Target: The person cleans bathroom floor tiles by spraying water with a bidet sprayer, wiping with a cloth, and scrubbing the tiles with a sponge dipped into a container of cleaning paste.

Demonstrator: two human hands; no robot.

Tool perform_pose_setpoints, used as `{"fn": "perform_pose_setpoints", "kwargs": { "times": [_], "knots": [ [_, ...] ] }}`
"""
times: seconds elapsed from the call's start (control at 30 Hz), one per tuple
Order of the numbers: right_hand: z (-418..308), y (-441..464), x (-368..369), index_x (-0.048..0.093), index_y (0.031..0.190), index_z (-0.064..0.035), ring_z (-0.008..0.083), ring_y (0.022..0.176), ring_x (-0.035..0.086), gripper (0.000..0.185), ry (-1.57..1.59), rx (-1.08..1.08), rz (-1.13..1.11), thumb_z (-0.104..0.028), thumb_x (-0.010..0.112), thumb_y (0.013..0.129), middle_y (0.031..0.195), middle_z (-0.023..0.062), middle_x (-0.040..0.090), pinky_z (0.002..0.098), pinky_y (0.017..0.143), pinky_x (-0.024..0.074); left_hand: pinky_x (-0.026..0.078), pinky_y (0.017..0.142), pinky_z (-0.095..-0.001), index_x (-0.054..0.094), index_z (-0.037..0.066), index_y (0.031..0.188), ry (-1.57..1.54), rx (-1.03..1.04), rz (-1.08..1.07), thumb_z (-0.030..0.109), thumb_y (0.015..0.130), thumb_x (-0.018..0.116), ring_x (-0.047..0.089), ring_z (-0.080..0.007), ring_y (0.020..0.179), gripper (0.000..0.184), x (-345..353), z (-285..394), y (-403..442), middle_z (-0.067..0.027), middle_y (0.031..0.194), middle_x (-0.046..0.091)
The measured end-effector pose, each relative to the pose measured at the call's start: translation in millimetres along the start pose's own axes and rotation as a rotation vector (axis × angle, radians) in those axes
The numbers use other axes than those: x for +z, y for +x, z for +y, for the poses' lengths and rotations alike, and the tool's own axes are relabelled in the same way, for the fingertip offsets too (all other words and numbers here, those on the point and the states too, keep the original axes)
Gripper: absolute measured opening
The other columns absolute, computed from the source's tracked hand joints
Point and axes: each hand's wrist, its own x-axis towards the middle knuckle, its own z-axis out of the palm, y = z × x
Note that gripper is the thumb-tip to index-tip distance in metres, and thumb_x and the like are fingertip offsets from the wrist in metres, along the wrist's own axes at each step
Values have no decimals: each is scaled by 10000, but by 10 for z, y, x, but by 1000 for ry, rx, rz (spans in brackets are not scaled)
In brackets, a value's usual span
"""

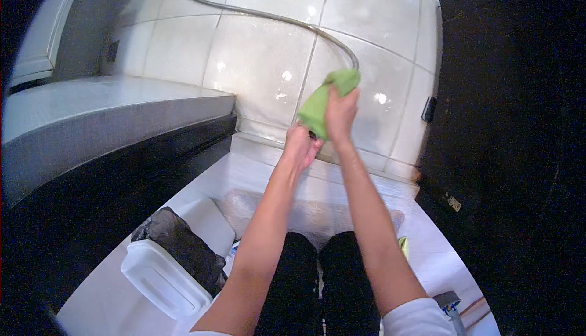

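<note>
Cloth (pixel 315 107) slants lengthwise to upper right, right hand (pixel 342 113) clasping it, left hand (pixel 298 144) gripping a dark piece (pixel 312 134).

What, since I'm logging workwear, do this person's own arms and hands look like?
The left hand and right hand are gloveless, and the forearms bare, with no watch or bracelet visible. A white sleeve covers the upper right arm; only a white edge shows on the left. Blur leaves rings uncertain.

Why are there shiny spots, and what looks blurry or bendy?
Head view: lights probably glare off the tiles; head view: the cloth looks slightly smeared, perhaps by motion; head view: the grey ledge bows, likely lens distortion.
</note>
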Motion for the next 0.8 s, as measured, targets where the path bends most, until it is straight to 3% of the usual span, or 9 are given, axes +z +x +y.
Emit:
{"fn": "perform_pose_setpoints", "kwargs": {
  "times": [0.07, 0.13, 0.17, 0.23, 0.4, 0.53, 0.67, 0.77, 0.8],
  "knots": [
    [279, 803, 14, 502, 1089, 87, 405, 864, 622, 440, 109, 30, 96, -259, 623, 847, 983, 250, 620, 453, 777, 488, 415, 400, -251, 504, 30, 1029, 114, 49, 117, 200, 977, 451, 473, -136, 583, 186, 41, 25, -88, -50, 801, 541],
    [37, 1346, -223, 560, 1031, 60, 313, 735, 650, 383, 691, 547, -304, -260, 639, 837, 911, 188, 645, 404, 640, 519, 412, 412, -256, 502, 34, 1026, 54, 11, 150, 198, 976, 459, 468, -136, 593, 176, 28, -78, -245, -47, 797, 532],
    [-9, 1318, -244, 560, 1031, 60, 313, 735, 650, 383, 691, 547, -305, -260, 639, 837, 911, 188, 645, 404, 640, 519, 409, 423, -262, 500, 39, 1023, -8, -27, 181, 195, 975, 466, 462, -136, 602, 167, 48, -128, -330, -44, 793, 523],
    [-141, 1115, -342, 597, 1003, 25, 229, 658, 646, 345, 398, 413, -699, -262, 659, 821, 835, 122, 656, 345, 552, 517, 399, 457, -266, 486, 51, 1040, -71, -6, 144, 217, 977, 475, 461, -136, 635, 178, 64, -175, -350, -48, 813, 506],
    [-346, 431, -681, 616, 988, 37, 202, 659, 641, 341, 607, 406, -676, -230, 680, 786, 815, 93, 661, 320, 562, 515, 401, 485, -269, 425, 54, 1231, -15, 88, 152, 241, 977, 478, 478, -140, 671, 321, -97, -198, -380, -49, 873, 495],
    [-493, 775, -462, 651, 907, 67, 213, 680, 662, 345, 177, 264, -726, -193, 714, 689, 807, 134, 673, 331, 580, 532, 416, 501, -273, 385, 55, 1288, 39, -18, 121, 247, 978, 477, 491, -141, 688, 376, -218, -207, -506, -48, 867, 492],
    [-956, 1109, 138, 635, 870, 101, 179, 612, 626, 407, -355, -288, -782, -234, 762, 675, 719, 106, 637, 307, 556, 515, 386, 510, -284, 363, 57, 1276, -77, -80, 149, 183, 978, 470, 473, -161, 698, 340, -169, -445, -608, -38, 877, 444],
    [-1053, 1029, 100, 639, 907, 84, 168, 645, 622, 416, -194, -135, -988, -261, 747, 701, 767, 99, 647, 295, 583, 506, 389, 523, -284, 385, 40, 1252, -171, -83, 102, 199, 980, 468, 473, -159, 709, 325, -82, -488, -674, -35, 879, 452],
    [-913, 955, 4, 675, 857, 24, 190, 657, 629, 403, 20, -132, -919, -349, 726, 713, 774, 111, 673, 322, 599, 497, 404, 525, -285, 446, 27, 1189, -234, -61, 96, 204, 982, 455, 479, -155, 694, 272, -24, -412, -697, -44, 846, 478]
  ]
}}
